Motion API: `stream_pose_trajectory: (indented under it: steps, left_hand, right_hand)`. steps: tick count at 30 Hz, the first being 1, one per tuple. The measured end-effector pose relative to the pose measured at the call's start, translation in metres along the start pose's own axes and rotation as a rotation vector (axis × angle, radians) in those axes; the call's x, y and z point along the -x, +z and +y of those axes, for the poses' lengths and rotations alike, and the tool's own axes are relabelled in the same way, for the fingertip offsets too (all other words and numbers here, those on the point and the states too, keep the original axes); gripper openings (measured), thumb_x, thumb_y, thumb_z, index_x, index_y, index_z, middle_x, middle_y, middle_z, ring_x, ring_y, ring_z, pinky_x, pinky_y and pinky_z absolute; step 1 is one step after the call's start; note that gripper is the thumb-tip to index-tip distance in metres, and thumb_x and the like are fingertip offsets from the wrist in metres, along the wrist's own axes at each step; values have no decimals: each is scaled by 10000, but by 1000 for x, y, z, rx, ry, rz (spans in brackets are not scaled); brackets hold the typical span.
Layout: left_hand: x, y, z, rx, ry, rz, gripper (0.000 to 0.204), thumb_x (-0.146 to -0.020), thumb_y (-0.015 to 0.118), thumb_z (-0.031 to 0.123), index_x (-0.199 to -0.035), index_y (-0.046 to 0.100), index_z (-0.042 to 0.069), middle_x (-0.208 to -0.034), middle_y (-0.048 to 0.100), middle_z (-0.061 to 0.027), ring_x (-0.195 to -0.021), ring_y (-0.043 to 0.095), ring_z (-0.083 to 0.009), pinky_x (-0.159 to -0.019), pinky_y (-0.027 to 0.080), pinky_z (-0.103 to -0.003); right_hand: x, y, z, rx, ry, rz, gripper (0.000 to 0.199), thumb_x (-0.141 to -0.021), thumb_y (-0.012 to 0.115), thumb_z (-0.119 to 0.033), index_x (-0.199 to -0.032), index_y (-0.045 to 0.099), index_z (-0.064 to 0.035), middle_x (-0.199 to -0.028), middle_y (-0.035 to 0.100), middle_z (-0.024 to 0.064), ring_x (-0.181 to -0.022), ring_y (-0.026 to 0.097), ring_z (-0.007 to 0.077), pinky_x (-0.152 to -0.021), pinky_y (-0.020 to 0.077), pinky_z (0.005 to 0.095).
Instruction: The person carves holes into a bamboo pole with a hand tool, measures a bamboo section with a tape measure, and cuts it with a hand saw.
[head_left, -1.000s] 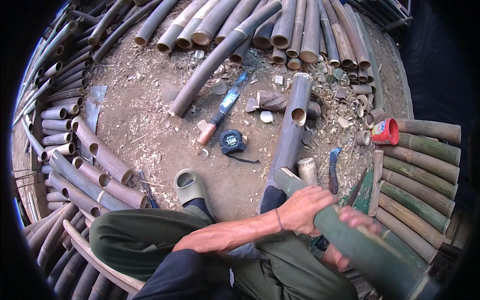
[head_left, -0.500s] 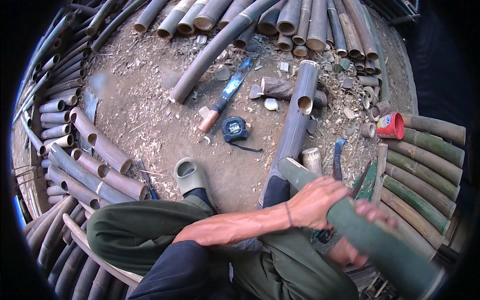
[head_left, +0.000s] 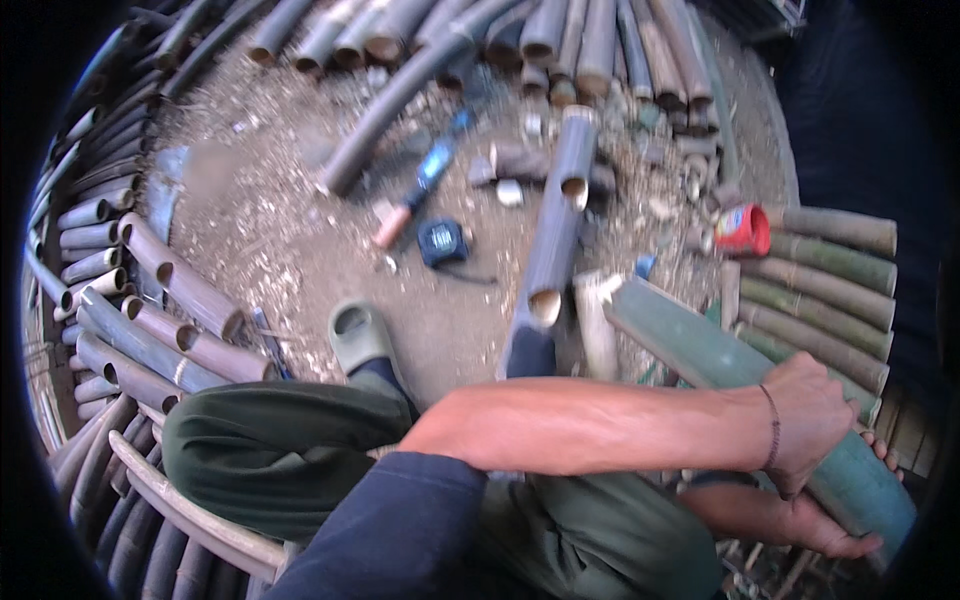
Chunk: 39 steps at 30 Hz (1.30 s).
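Note:
A thick green bamboo tube [head_left: 690,335] lies slanting at the right, its cut end toward the middle. My left hand [head_left: 812,412] is closed over the tube's upper side, the forearm crossing above my lap. From below, my right hand [head_left: 835,528] grips the same tube near its lower right end; its fingertips show on the far side. Left of the tube's cut end stands a short pale bamboo piece [head_left: 597,330]. Beyond it, a long bamboo pole [head_left: 555,225] with two notched holes leans across a short log [head_left: 520,163].
A black tape measure [head_left: 442,242] and a large knife [head_left: 430,170] lie on the chip-strewn ground. A red can [head_left: 742,231] sits beside green bamboo lengths [head_left: 840,265]. Notched bamboo pieces [head_left: 200,290] are stacked at the left, more tubes [head_left: 400,40] at the far side.
My left hand has moved right along the bamboo tube toward its lower end. The tube has shifted right, and its cut end now uncovers the pole's lower notch. The view has shifted slightly.

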<state>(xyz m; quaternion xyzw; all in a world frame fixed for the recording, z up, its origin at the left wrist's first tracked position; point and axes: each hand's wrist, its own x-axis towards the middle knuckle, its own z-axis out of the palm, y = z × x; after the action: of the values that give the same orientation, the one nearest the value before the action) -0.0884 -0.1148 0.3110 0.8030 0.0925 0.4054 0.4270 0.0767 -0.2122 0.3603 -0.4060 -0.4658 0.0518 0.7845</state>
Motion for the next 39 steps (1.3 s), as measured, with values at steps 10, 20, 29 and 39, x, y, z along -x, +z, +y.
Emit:
stream_pose_trajectory:
  steps: [10, 20, 29, 39]
  left_hand:
    - [110, -60, -82, -229, -637, 222, 794, -647, 829, 446, -1262, 520, 50, -1013, 685, -206, -898, 684, -350, -817, 548, -419]
    - [305, -240, -144, -783, -1612, 729, 757, -753, 759, 513, -1217, 512, -31, -1062, 671, -254, -954, 682, -361, -842, 544, -455]
    - [384, -312, -233, -1568, -1429, 614, 754, -825, 698, 349, -1422, 372, 24, -1384, 463, -239, -1302, 439, -383, -1058, 369, -519]
    - [208, -26, -279, -615, -1204, 333, 723, -776, 732, 503, -1151, 556, -90, -1209, 560, -317, -1132, 552, -436, -954, 460, -461]
  right_hand:
    - [-9, -15, 104, 994, 27, -1106, 751, -870, 701, -339, -1430, 364, 30, -1397, 450, 239, -1350, 374, 371, -1142, 259, 442]
    - [198, -126, 241, 1223, 568, -1192, 948, -745, 801, -328, -1468, 274, -14, -1376, 386, 281, -1271, 386, 460, -1064, 332, 514]
    - [218, -154, 271, 1201, 814, -1001, 925, -723, 811, -187, -1473, 281, -71, -1360, 447, 253, -1247, 432, 444, -1058, 354, 483]
    - [166, -230, 262, 1413, 869, -1049, 771, -841, 695, -414, -1435, 364, -53, -1359, 438, 226, -1250, 423, 422, -1040, 379, 486]
